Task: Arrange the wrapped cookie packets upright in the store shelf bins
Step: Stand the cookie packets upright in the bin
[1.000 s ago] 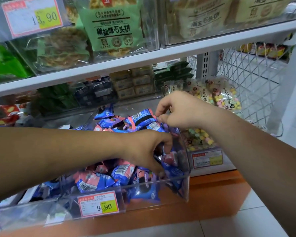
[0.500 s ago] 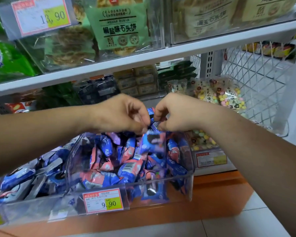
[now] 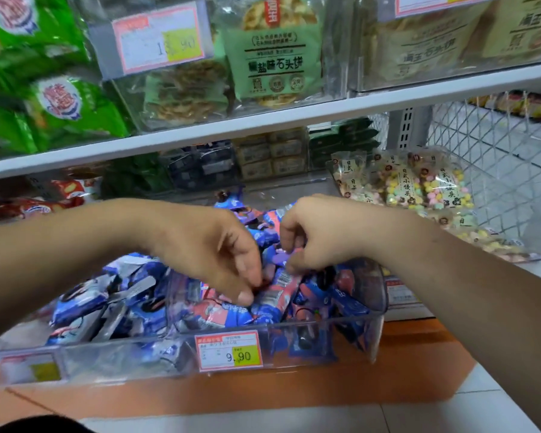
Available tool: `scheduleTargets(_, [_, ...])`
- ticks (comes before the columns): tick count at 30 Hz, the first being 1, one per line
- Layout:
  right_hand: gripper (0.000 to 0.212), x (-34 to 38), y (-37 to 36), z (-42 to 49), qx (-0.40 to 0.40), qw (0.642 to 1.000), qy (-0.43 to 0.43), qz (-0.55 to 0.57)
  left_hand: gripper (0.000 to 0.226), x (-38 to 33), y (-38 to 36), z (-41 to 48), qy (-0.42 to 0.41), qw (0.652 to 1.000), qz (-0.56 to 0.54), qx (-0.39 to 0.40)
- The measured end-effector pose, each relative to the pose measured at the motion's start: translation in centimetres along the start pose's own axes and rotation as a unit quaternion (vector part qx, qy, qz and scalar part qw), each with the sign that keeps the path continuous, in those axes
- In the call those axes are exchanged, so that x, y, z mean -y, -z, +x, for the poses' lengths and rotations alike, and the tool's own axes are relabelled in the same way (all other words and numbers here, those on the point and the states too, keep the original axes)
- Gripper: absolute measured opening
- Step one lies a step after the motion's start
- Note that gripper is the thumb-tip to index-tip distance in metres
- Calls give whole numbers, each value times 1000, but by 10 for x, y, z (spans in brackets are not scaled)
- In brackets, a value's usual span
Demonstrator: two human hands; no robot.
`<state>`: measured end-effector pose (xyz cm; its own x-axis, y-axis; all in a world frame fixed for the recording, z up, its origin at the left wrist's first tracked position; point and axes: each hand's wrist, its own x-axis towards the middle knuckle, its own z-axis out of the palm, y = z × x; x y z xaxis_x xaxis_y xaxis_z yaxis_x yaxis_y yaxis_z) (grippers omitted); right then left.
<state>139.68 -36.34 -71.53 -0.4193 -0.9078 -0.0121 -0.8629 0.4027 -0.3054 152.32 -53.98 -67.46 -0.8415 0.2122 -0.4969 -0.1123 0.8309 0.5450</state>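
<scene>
Down at six o'clock below the white shelf [image 3: 294, 119], the clear bin [image 3: 383, 295] is heaped with blue and pink cookie packets [image 3: 213, 314], mostly flopped flat or tilted. Left hand [image 3: 213, 248] and right hand [image 3: 322, 235] meet over the middle, fingers curled down, both apparently pinching the barcode packet [image 3: 278, 285] at one o'clock from the price tag [image 3: 228, 350]. Guessing they're light, crinkly, slippery, with crumbly cookies inside, so I'd grab the crimped end seal, not squeeze the middle.

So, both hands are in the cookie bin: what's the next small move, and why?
Probably tip the pink packet upright against its neighbours: the left hand and right hand both seem to pinch it, and it lies slanted atop jumbled packets in the bin.
</scene>
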Motion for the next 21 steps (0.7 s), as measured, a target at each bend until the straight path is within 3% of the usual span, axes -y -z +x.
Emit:
scheduleTargets(5, [50, 24, -11, 4, 110, 994, 11, 28, 41, 12, -20, -8, 14, 996, 93, 3])
scheduleTargets(10, [57, 28, -28, 0, 136, 990, 41, 8, 33, 21, -25, -19, -3, 999, 45, -29])
scheduleTargets(13, [54, 25, -32, -3, 138, 990, 39, 14, 24, 25, -22, -19, -26, 994, -20, -108])
scheduleTargets(17, [35, 23, -35, -5, 108, 992, 35, 52, 32, 26, -21, -11, -30, 964, -122, -233])
scheduleTargets(19, [34, 16, -22, -11, 57, 996, 8, 63, 33, 21, -21, -6, -34, 948, -151, -279])
scheduleTargets(21, [40, 8, -2, -20, -22, 999, -34, -2, 29, 14, -19, 0, -31, 927, -164, -336])
